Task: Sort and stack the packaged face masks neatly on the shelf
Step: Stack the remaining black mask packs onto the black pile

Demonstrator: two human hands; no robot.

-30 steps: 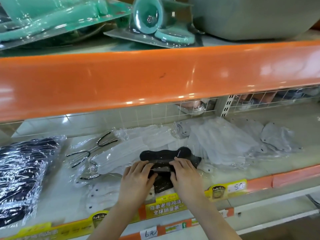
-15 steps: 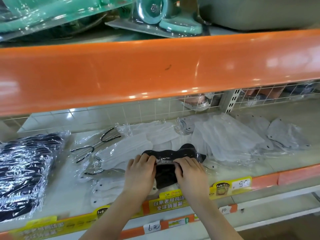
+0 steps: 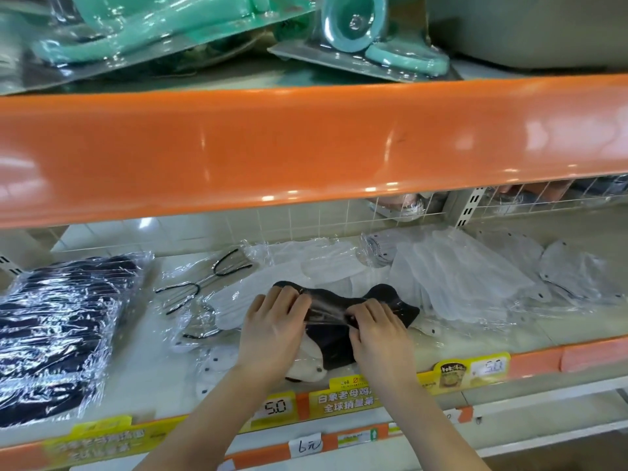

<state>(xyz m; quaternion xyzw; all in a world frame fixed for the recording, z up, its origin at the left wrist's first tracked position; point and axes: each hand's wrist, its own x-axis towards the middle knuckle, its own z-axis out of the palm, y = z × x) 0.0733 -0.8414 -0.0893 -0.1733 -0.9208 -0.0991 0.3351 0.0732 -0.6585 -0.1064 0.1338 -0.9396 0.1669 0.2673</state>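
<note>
A black face mask in a clear plastic pack (image 3: 334,338) lies at the front middle of the cream shelf (image 3: 159,379). My left hand (image 3: 272,331) and my right hand (image 3: 379,338) both pinch the loose clear film at the pack's top edge, stretched between them. Loose white packaged masks (image 3: 455,280) are scattered behind and to the right. More white masks (image 3: 217,362) lie under and left of my left hand. A wrapped bundle of dark masks (image 3: 57,334) sits at the far left.
A thick orange shelf beam (image 3: 306,144) overhangs the shelf just above my hands. Teal packaged goods (image 3: 356,32) rest on the upper shelf. A wire grid (image 3: 339,215) backs the mask shelf. Price labels (image 3: 343,399) line the front edge.
The view has shifted slightly. My hands have moved a little apart along the black mask's pack, and the clear film is now pulled taut between them.
</note>
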